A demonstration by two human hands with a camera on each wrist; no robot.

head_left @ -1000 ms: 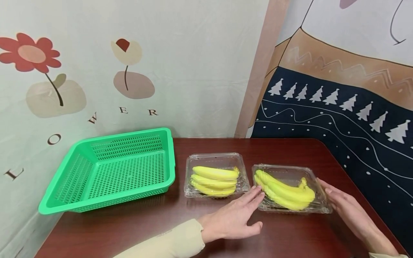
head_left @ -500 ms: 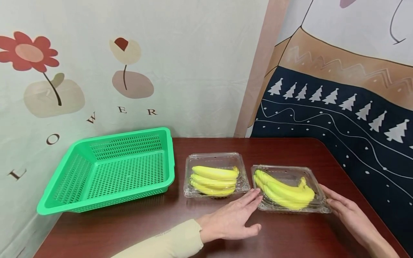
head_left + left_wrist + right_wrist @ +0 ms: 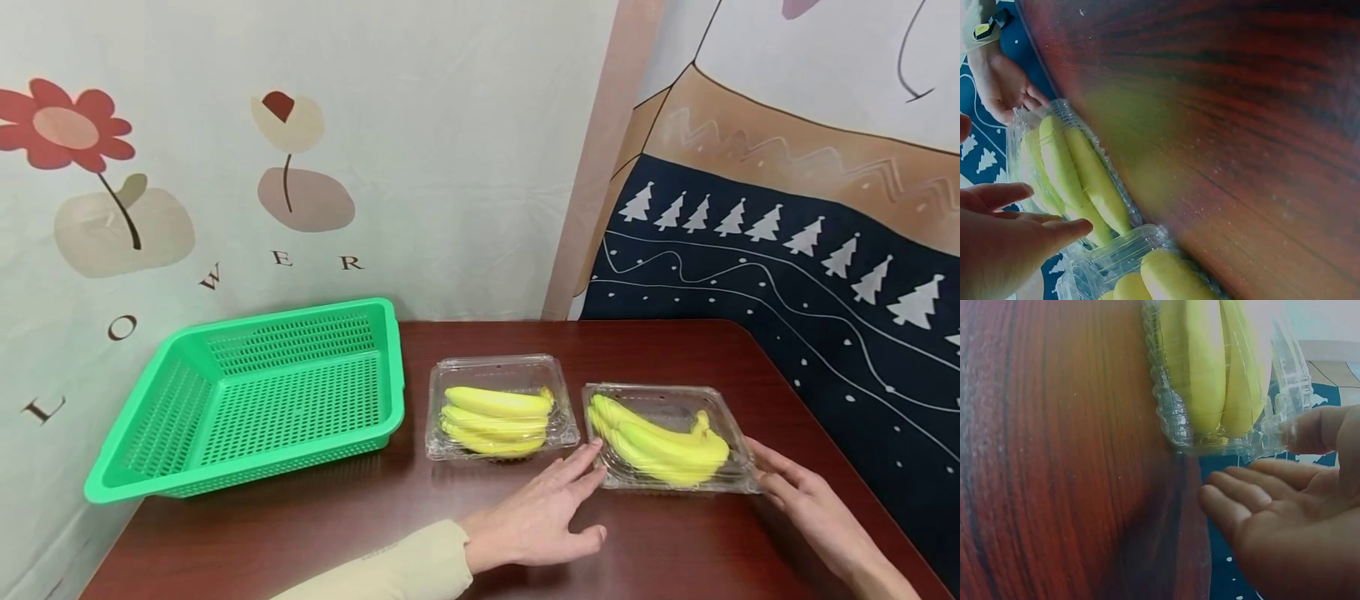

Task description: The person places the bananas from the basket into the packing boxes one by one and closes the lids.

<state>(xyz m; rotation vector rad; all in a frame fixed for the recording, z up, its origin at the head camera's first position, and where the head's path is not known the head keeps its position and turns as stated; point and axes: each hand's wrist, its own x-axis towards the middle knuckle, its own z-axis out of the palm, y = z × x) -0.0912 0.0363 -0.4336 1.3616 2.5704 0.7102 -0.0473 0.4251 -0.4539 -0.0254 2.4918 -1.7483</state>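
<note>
Two clear plastic clamshell boxes of yellow bananas lie side by side on the dark red table. My left hand (image 3: 540, 512) has its fingers stretched out, the tips right at the near left corner of the right-hand box (image 3: 667, 396). At that box's right end is my right hand (image 3: 813, 508). The right wrist view shows its thumb (image 3: 1316, 431) at the box corner and its other fingers extended below the end wall. Bananas (image 3: 1085, 169) show through the lid in the left wrist view. The left-hand box (image 3: 495, 367) sits just beyond my left fingertips, its lid down.
A green perforated plastic basket (image 3: 300, 408) with nothing in it stands on the left of the table (image 3: 420, 525). Behind the table hangs a printed cloth (image 3: 450, 167) with flowers, and a dark blue one (image 3: 720, 258) with trees runs along the right edge.
Both hands have drawn slightly toward the near side of the table. The right-hand box has shifted very slightly left. The basket and the other box stay put; the view turned a little.
</note>
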